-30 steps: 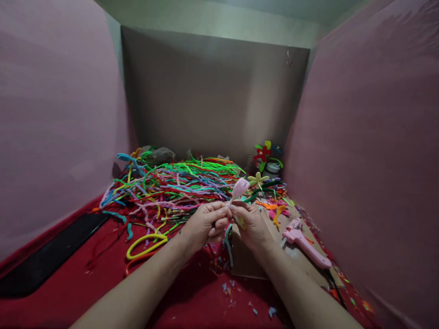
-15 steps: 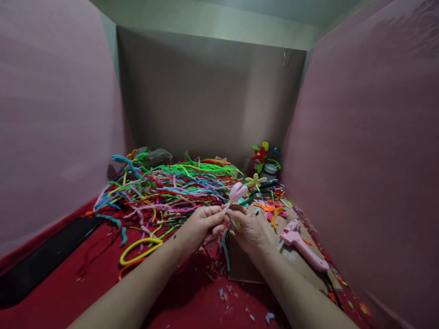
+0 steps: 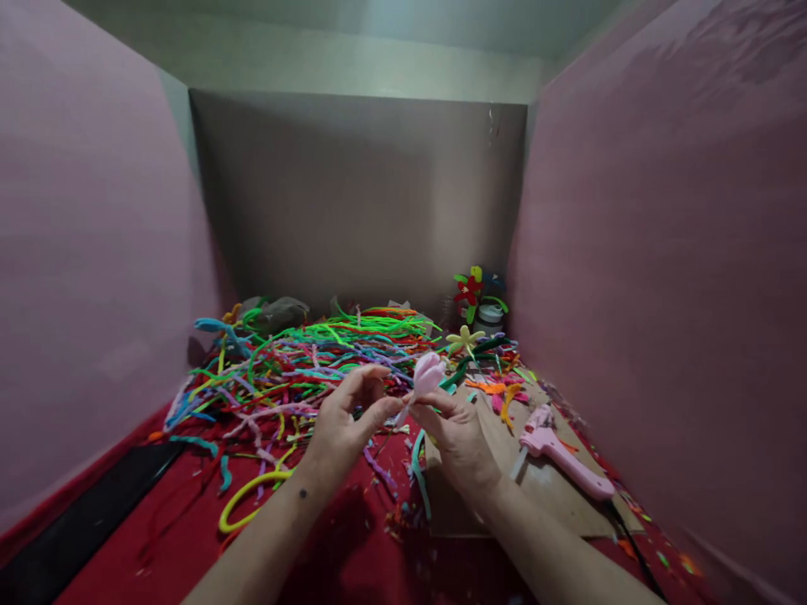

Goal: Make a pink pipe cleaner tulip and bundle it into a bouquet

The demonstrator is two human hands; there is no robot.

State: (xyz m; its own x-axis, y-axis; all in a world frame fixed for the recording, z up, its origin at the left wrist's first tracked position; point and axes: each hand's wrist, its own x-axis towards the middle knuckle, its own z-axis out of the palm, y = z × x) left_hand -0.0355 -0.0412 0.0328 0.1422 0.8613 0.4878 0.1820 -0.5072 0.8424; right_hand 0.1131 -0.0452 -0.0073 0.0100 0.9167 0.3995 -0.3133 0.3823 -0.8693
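A pale pink pipe-cleaner flower (image 3: 429, 372) with a closed, tulip-like head stands between my hands. My right hand (image 3: 463, 441) pinches it at the base of the petals, thumb against fingers. To the left, my left hand (image 3: 345, 420) has its index finger curved up and apart from the thumb. The thumb tip lies close to the flower's stem end; whether it touches cannot be made out. Behind both hands spreads a large heap of coloured pipe cleaners (image 3: 340, 336).
A pink glue gun (image 3: 558, 454) rests on a cardboard sheet (image 3: 479, 508) at right. A yellow pipe-cleaner flower (image 3: 465, 340) lies behind it, near a white-lidded jar (image 3: 490, 318). Yellow scissor handles (image 3: 243, 502) and a black flat object (image 3: 94, 512) are at left on red cloth.
My left hand has let go of the flower's stem and drawn back left, its fingers parting. My right hand still holds the flower. The whole view has shifted slightly.
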